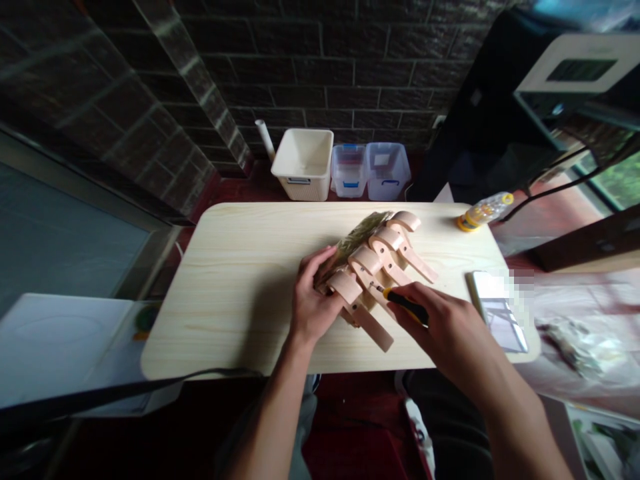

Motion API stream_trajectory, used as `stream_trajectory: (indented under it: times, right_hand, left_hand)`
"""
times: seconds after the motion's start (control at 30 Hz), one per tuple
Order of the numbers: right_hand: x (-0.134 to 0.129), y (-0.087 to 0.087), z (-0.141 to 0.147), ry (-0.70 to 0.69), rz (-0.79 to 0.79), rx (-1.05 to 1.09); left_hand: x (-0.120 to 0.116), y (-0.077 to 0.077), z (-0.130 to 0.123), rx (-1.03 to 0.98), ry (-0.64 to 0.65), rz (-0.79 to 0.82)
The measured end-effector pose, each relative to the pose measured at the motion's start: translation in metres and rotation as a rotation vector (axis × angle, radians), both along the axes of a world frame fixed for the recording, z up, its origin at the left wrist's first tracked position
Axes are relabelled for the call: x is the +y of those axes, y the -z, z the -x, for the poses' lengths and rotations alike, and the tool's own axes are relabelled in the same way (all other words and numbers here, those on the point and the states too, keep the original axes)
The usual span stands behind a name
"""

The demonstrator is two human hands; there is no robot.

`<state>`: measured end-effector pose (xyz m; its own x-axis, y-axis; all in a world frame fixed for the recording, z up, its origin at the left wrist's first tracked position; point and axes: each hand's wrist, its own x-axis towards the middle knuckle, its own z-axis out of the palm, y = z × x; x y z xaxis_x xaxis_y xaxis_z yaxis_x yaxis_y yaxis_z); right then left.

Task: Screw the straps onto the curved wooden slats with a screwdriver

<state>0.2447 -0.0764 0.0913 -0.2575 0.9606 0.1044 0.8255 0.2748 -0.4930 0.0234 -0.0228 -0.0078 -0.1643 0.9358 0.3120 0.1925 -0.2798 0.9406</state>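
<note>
On the table lies a wooden rack (369,261), tilted diagonally, with several curved hooks and straight pegs in pale wood. My left hand (313,300) is wrapped around its near left end, thumb on the near hook (344,287) and fingers along the far side. In my right hand (437,317) is a screwdriver (407,305) with a black and yellow handle. Its tip meets a screw on one of the middle hooks. Small dark screw heads or holes show on other hooks. A crinkled, shiny greenish-brown surface (364,231) shows along the rack's far side.
The pale wooden table (225,267) has rounded corners. A clear bottle with yellow ends (485,212) stands at its back right, and a phone-like slab (499,312) lies at the right. Behind are a cream bin (303,183) and two clear plastic boxes (387,183).
</note>
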Motion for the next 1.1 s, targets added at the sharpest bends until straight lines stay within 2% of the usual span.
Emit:
stream_trajectory:
  times: [0.23, 0.43, 0.5, 0.6, 0.7, 0.83, 1.1]
  right_hand:
    - [0.001, 0.005, 0.006, 0.093, 0.035, 0.048]
    - [-0.001, 0.006, 0.011, 0.221, 0.067, 0.033]
    - [-0.002, 0.004, 0.01, 0.193, 0.09, 0.054]
    - [-0.005, 0.002, 0.008, 0.062, 0.115, 0.096]
    - [-0.008, 0.0, 0.007, -0.013, 0.073, 0.056]
    - [-0.008, 0.001, 0.006, 0.022, 0.057, 0.012]
    - [-0.003, 0.005, 0.007, 0.171, 0.17, 0.094]
  left_hand:
    - [-0.001, 0.0, 0.002, -0.006, 0.009, 0.043]
    - [0.0, 0.004, 0.001, 0.054, 0.007, -0.039]
    - [0.0, 0.003, 0.001, 0.072, 0.009, -0.048]
    - [0.001, 0.001, 0.0, 0.078, -0.001, -0.047]
    - [0.002, 0.0, 0.0, 0.107, 0.006, -0.077]
    - [0.002, -0.001, -0.001, 0.113, 0.003, -0.088]
    - [0.001, -0.001, -0.003, 0.117, -0.019, -0.079]
